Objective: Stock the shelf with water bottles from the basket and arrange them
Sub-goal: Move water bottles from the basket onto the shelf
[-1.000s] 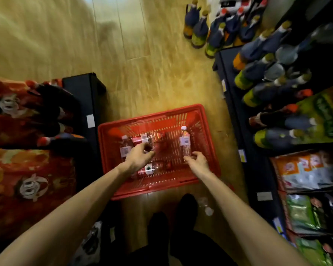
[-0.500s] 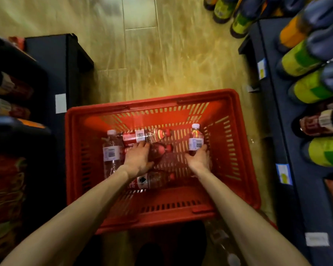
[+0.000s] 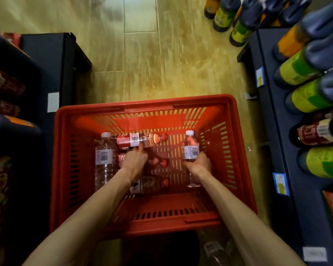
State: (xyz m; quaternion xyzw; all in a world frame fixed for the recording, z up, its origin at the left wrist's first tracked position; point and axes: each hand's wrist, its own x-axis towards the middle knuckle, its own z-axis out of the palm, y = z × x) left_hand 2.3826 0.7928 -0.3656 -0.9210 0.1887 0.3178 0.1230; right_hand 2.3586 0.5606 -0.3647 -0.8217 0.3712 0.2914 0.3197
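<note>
Down in the red basket [image 3: 244, 160] on the floor, your right hand [image 3: 199, 165] had closed around a white-capped bottle [image 3: 190, 148], ready for shelving, while your left hand [image 3: 134, 163] curled over a red-capped bottle [image 3: 159, 163] lying among others; whether that grip was closed, I couldn't tell.

left hand [image 3: 134, 162] covers most of a red-label bottle [image 3: 155, 162]; grip unclear. right hand [image 3: 198, 163] hides the middle of the white-cap bottle [image 3: 190, 148]. shelf bottles [image 3: 306, 96] on the right cut off by the frame edge, blurred.
</note>
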